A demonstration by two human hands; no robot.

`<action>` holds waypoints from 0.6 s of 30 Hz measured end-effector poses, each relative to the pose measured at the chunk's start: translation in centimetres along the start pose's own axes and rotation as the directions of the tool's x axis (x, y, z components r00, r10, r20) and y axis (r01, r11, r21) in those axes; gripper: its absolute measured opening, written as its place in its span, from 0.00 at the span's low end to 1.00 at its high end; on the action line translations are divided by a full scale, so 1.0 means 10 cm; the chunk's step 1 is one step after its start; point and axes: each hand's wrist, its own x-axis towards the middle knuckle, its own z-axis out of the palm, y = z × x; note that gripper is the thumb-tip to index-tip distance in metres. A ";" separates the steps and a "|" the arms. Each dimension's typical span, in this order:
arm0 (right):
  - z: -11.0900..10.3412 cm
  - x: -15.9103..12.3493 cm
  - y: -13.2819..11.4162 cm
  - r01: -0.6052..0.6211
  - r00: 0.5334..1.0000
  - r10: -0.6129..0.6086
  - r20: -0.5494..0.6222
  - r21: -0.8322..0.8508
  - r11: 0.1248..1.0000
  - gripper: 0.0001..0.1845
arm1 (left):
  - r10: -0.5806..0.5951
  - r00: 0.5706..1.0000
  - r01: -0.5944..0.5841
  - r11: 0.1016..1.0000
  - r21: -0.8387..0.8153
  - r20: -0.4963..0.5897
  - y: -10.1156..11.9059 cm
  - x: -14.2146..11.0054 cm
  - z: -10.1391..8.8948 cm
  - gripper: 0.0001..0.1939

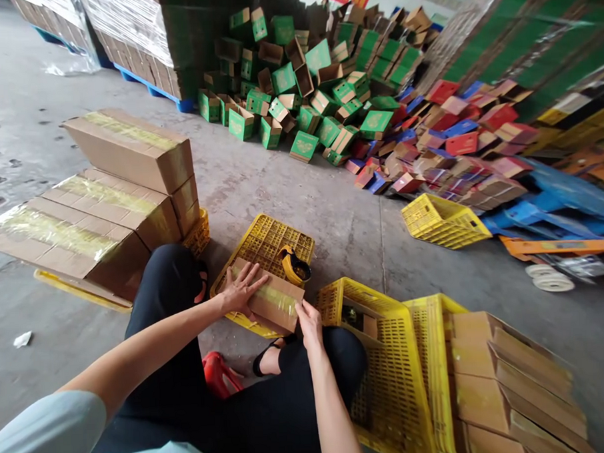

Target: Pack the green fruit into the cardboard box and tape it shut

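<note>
A small cardboard box (274, 302) with yellowish tape along its top lies in front of me on an upturned yellow crate (263, 236). My left hand (241, 292) rests flat on the left end of the box, fingers spread. At the opposite end, my right hand (309, 323) grips the edge between thumb and fingers; its fingertips are partly hidden. Just beyond the box, on the crate, sits a yellow and black tape dispenser (294, 265).
Taped cartons (128, 144) are stacked to my left. On my right stand a yellow crate (382, 356) with some contents and several folded cardboard boxes (509, 384). Green boxes (303, 146) and red-and-blue boxes (462, 143) are heaped ahead. Another yellow crate (444, 220) lies on the floor.
</note>
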 end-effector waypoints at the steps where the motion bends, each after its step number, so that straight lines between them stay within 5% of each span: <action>1: 0.00 0.01 0.01 0.003 1.000 -0.003 -0.005 -0.024 1.000 0.31 | -0.001 1.000 0.001 1.000 -0.001 -0.008 0.00 0.00 0.01 0.71; 12: 0.19 -0.15 0.15 0.034 0.986 -0.061 -0.157 -0.168 0.985 0.41 | -0.005 0.996 -0.008 0.990 -0.140 -0.090 -0.03 -0.15 -0.04 0.68; 16: 0.25 -0.17 0.18 0.040 0.979 -0.074 -0.191 -0.178 0.983 0.42 | -0.286 0.900 0.182 0.932 -0.312 -0.329 -0.16 -0.19 -0.03 0.56; 18: 0.25 -0.17 0.17 0.046 0.977 -0.082 -0.195 -0.184 0.982 0.42 | -0.438 0.842 0.263 0.843 -0.469 -0.315 -0.24 -0.18 0.05 0.55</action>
